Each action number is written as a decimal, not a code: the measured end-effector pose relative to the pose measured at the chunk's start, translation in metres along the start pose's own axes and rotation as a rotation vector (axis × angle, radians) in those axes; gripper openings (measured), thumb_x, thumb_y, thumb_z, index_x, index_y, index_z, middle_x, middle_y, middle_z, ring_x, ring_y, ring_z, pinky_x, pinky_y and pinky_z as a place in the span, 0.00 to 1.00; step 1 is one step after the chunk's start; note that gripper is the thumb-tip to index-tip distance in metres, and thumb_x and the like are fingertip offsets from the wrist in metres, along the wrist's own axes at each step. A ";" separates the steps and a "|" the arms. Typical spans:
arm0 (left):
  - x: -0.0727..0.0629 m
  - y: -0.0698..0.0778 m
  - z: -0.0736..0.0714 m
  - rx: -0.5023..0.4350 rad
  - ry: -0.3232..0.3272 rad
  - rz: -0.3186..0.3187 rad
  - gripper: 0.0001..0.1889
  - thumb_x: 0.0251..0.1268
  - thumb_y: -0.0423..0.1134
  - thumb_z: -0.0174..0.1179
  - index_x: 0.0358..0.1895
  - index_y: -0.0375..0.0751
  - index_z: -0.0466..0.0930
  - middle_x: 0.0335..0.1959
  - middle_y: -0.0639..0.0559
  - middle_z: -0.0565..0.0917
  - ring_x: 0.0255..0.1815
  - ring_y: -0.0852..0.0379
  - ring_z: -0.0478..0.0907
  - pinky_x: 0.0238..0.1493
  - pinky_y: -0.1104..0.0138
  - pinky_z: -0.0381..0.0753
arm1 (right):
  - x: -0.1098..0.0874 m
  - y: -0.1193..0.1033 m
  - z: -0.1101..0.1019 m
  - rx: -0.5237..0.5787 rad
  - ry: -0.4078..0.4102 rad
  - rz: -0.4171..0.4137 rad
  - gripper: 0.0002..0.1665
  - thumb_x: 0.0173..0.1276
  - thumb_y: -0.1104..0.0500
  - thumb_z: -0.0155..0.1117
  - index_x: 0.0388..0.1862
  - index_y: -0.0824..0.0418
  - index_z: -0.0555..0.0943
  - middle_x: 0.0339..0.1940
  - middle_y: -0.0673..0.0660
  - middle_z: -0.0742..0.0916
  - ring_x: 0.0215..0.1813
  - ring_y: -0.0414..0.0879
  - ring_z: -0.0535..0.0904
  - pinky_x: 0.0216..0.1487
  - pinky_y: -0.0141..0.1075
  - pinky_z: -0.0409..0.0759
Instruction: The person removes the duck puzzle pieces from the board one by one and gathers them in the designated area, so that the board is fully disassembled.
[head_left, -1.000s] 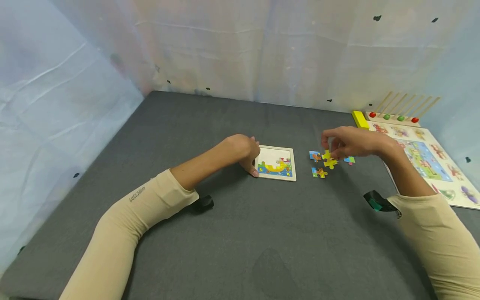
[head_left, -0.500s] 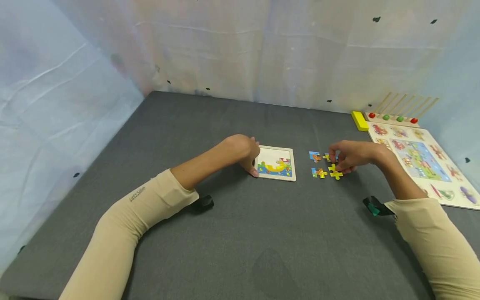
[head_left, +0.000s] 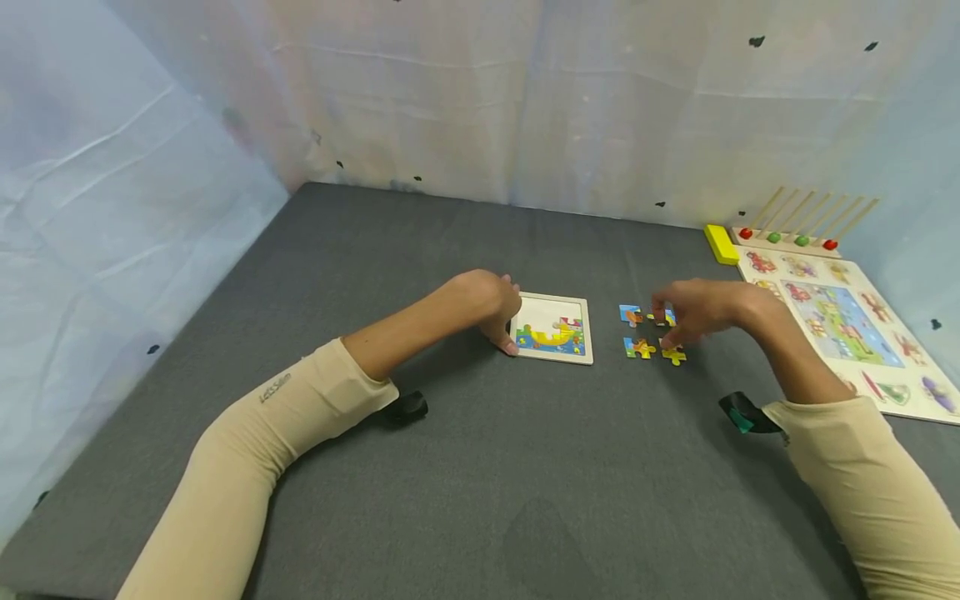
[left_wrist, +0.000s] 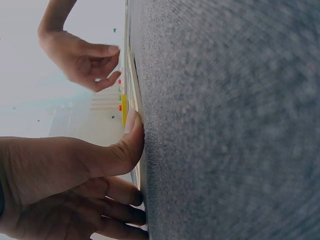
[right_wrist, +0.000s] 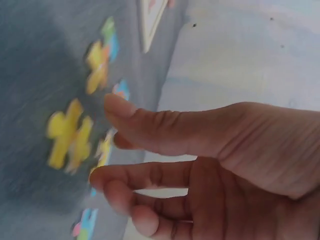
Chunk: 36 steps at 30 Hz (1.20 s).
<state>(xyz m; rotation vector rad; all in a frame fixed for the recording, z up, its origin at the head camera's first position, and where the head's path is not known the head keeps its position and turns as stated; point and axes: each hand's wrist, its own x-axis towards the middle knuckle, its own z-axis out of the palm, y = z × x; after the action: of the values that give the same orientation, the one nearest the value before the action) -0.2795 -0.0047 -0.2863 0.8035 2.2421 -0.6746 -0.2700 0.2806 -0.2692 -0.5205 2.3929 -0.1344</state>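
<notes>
A small square puzzle tray (head_left: 553,360) lies on the dark table, its lower part filled with a yellow, blue and green picture. My left hand (head_left: 497,312) holds the tray's left side; in the left wrist view the thumb (left_wrist: 131,142) lies against its thin edge. My right hand (head_left: 697,308) hovers over loose jigsaw pieces, thumb and fingers apart with nothing between them. Just below the fingertips lies a yellow jigsaw piece (head_left: 675,356). Beside it are an orange-and-blue piece (head_left: 639,348) and a blue piece (head_left: 630,314). Another piece (head_left: 666,318) is partly hidden by the fingers.
A large picture board (head_left: 892,392) lies at the right. Behind it stands a rack of wooden pegs (head_left: 787,240) with red and green beads, next to a yellow block (head_left: 722,245). A pale curtain (head_left: 480,108) hangs behind the table.
My right hand has set the yellow piece down towards me among the loose pieces, let go of it and spread its fingers. My left hand and the tray stay still.
</notes>
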 end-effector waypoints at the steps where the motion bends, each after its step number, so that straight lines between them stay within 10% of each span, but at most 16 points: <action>1: 0.000 0.001 0.000 0.001 0.001 0.000 0.53 0.76 0.71 0.48 0.86 0.35 0.42 0.88 0.38 0.40 0.90 0.42 0.35 0.90 0.53 0.41 | 0.000 -0.004 -0.001 -0.019 0.018 -0.013 0.24 0.72 0.54 0.72 0.56 0.66 0.75 0.33 0.55 0.85 0.34 0.47 0.80 0.35 0.38 0.78; 14: 0.001 0.002 0.000 0.004 -0.011 -0.013 0.53 0.75 0.72 0.47 0.86 0.36 0.40 0.89 0.39 0.39 0.90 0.43 0.34 0.90 0.54 0.41 | 0.026 -0.063 -0.001 -0.097 0.135 -0.266 0.20 0.75 0.56 0.69 0.60 0.66 0.82 0.43 0.58 0.89 0.39 0.45 0.84 0.43 0.40 0.83; 36: 0.002 0.004 0.002 0.026 0.015 -0.023 0.53 0.75 0.72 0.48 0.85 0.35 0.42 0.89 0.40 0.42 0.90 0.44 0.36 0.90 0.55 0.43 | 0.053 -0.085 0.018 -0.062 0.348 -0.160 0.21 0.59 0.63 0.82 0.25 0.60 0.74 0.24 0.52 0.73 0.29 0.44 0.67 0.32 0.36 0.65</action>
<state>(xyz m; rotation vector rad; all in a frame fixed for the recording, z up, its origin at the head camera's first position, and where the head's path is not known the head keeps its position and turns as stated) -0.2770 -0.0025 -0.2895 0.7983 2.2634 -0.7122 -0.2664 0.1821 -0.2953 -0.7716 2.6967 -0.2393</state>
